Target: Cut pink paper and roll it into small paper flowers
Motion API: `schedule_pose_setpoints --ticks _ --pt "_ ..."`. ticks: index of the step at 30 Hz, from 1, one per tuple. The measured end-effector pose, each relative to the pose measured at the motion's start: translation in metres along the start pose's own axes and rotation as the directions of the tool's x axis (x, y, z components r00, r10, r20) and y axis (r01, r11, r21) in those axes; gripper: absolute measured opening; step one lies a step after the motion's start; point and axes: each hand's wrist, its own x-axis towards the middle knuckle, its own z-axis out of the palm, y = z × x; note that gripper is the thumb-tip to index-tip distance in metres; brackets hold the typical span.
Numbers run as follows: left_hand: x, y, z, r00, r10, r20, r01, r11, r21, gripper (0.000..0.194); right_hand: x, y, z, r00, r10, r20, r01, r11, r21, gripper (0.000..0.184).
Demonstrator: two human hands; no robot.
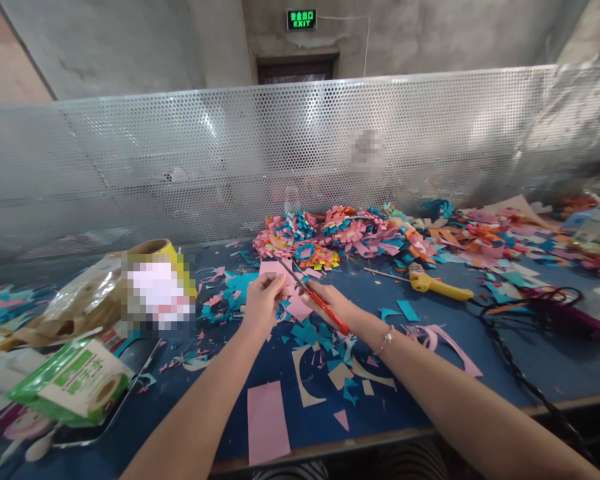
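Observation:
In the head view my left hand (266, 295) pinches a piece of pink paper (269, 267) between thumb and fingers. My right hand (334, 303) grips a pair of scissors with red handles (336, 320). Their dark blades point up and left, beside the pink paper; whether they touch it I cannot tell. Beneath both hands lie blue and pink paper scraps (307, 333). A pink paper rectangle (269, 421) lies near the table's front edge.
Behind my hands, fringed paper flowers (350, 230) are heaped against a perforated metal screen (220, 147). At the right lie a yellow glue gun (443, 287) and a black cable (505, 347). A green-and-white packet (75, 381) and a tape roll (177, 263) stand left on the blue table (190, 403).

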Motion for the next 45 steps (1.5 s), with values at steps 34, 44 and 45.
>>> schedule_pose_setpoints --ticks 34,44,45 --pt "-0.003 -0.015 0.002 0.986 -0.149 0.078 0.123 0.956 0.268 0.030 0.011 0.015 0.010 0.974 0.189 -0.125 -0.141 0.938 0.317 0.019" --pt "0.000 -0.017 0.001 0.981 -0.184 0.066 0.166 0.961 0.221 0.019 0.013 0.018 0.009 0.951 0.273 -0.147 -0.208 0.913 0.350 0.019" --pt "0.001 -0.018 0.000 0.981 -0.187 0.059 0.171 0.962 0.213 0.017 0.014 0.019 0.009 0.945 0.292 -0.149 -0.220 0.901 0.373 0.017"
